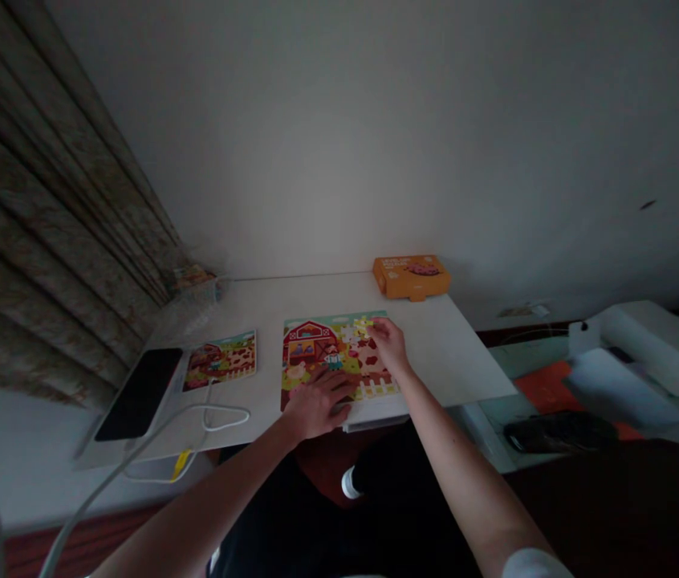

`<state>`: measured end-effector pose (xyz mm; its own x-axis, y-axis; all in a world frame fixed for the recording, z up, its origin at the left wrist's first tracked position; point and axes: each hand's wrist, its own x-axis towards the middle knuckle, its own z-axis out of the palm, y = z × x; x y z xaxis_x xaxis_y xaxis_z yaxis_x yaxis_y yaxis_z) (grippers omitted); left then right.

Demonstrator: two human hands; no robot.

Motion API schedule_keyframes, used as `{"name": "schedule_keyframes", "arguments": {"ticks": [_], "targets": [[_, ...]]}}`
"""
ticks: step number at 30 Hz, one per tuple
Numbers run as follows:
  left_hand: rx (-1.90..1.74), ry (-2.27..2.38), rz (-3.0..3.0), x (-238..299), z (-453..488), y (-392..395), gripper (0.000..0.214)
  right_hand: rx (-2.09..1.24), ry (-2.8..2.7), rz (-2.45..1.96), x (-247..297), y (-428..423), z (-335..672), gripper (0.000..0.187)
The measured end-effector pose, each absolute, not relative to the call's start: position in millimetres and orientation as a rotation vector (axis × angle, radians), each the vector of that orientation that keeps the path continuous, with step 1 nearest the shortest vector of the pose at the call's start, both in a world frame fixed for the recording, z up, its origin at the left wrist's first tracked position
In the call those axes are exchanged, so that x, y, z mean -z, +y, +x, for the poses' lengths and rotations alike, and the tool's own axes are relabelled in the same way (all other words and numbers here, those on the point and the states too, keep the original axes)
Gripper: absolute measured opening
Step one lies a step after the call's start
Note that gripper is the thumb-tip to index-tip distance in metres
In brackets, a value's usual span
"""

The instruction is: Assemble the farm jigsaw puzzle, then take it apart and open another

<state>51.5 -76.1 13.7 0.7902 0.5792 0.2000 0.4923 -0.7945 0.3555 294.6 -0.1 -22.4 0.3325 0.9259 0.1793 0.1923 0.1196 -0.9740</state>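
The left hand (317, 403) hides the farm puzzle's (337, 353) lower edge.

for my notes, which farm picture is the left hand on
The larger puzzle, under the left hand; the smaller farm picture lies apart to its left.

Red, yellow-green and pale teal cover the jigsaw puzzle (345, 353), with brown patches on white at right; the picture card (231, 358) to its left shows similar colours. The tabletop (436, 345) is white, the far puzzle box (400, 282) orange with pink, the phone (140, 393) black, the left curtain (32, 201) floral on beige.
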Motion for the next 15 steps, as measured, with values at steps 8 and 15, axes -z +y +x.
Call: {"name": "schedule_keyframes", "arguments": {"ticks": [8,15], "targets": [[-0.478,0.761,2.665,-15.6,54.1,-59.6,0.029,-0.779,-1.247,-1.42,17.6,-11.6,287.0,0.026],[-0.736,1.137,2.639,-13.1,88.2,-9.6,0.041,-0.79,-1.215,-1.432,11.7,-13.0,284.9,0.022]]}}
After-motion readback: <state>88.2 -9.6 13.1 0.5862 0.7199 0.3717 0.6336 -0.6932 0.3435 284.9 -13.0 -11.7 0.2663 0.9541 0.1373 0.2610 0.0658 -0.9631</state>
